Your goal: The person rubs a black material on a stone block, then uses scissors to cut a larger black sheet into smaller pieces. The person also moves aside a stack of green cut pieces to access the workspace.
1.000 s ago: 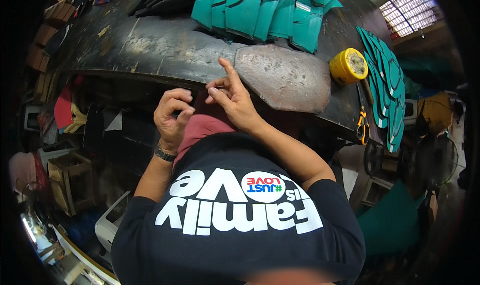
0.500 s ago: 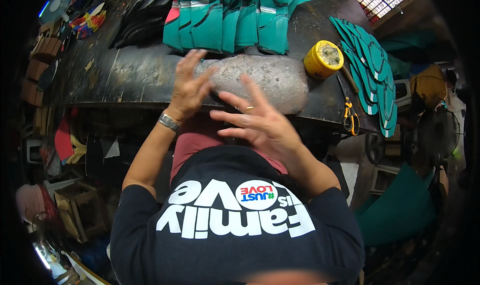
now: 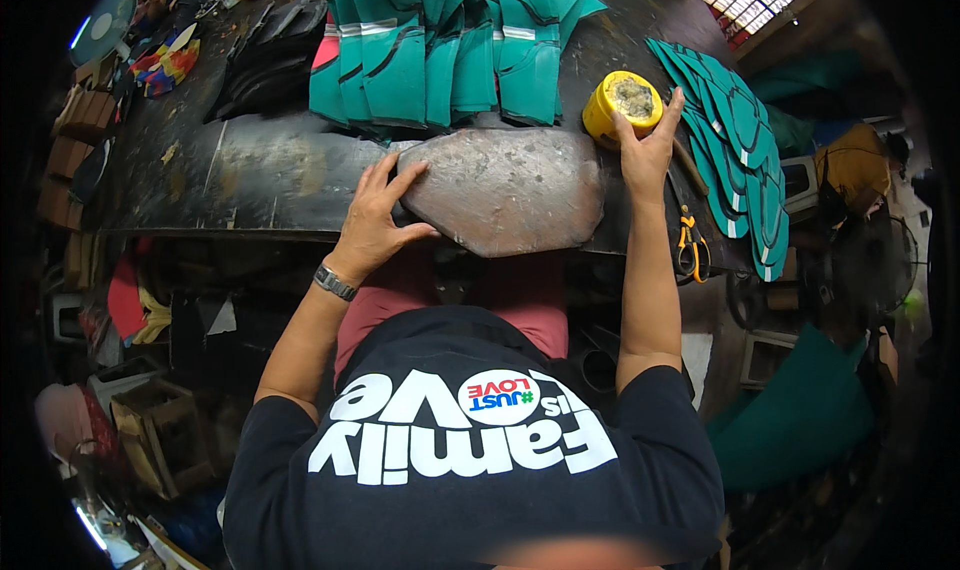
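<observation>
A grey-brown stone-like slab [image 3: 510,192] with angled corners lies at the near edge of the dark table. My left hand [image 3: 380,210] grips its left end, fingers at the far side and thumb at the near side. To the slab's right, a yellow tub [image 3: 600,120] with dried, crusty stuff on top stands on the table. Around the tub's near right side my right hand [image 3: 648,148] is closed, thumb on the left and fingers on the right. Orange-handled scissors [image 3: 688,248] lie right of my right forearm.
Teal cut pieces [image 3: 400,60] are stacked beyond the slab, with black pieces [image 3: 268,65] to their left. More teal pieces [image 3: 735,135] fan out along the table's right end. A thin brown stick [image 3: 690,167] lies beside the tub.
My hands, raised over the slab before, have parted. The left has come down onto the slab's left end; the right has reached out to the tub. The slab sits differently, its angled corners now showing.
</observation>
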`<state>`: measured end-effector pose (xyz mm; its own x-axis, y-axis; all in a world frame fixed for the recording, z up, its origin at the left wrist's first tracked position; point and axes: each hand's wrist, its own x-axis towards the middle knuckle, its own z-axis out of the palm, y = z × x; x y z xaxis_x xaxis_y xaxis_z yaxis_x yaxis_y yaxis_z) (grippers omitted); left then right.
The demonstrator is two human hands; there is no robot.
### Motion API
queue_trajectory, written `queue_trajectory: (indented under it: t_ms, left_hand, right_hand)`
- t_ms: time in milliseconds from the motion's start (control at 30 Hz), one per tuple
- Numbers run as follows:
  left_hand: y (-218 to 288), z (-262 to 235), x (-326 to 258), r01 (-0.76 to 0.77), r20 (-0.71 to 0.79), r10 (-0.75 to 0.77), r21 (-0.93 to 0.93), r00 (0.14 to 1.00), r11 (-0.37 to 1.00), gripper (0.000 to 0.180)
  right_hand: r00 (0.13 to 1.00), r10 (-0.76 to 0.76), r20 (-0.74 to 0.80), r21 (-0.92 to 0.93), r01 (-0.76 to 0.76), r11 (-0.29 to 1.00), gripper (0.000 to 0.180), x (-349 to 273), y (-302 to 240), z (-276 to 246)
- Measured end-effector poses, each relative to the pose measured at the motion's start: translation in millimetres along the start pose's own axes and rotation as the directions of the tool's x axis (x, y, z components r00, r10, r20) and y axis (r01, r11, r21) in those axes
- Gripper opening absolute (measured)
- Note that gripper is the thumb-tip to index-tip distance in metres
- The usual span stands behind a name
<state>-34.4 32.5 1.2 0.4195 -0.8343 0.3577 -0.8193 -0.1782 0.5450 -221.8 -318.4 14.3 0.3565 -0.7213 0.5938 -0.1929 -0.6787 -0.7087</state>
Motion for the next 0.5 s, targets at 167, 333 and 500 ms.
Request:
queue_trajectory:
  t_ms: [167,333,500]
  left_hand:
    - [-1,3,1,-0.013,-0.007,0.013,-0.045,1.0,0.999,0.085]
    - [14,16,2,-0.005,-0.057,0.003,-0.039,0.998,0.999,0.081]
    - [29,32,8,-0.018,-0.074,0.016,-0.026,0.997,1.0,0.076]
  right_hand:
    - [0.998,0.033,-0.05,-0.161,-0.04,0.986,0.1,26,-13,17]
    - [0.995,-0.094,0.045,0.101,0.089,0.991,0.096,-5,-55,2]
    - [0.985,0.012,0.173,0.048,-0.02,0.999,0.067,-73,-68,-40]
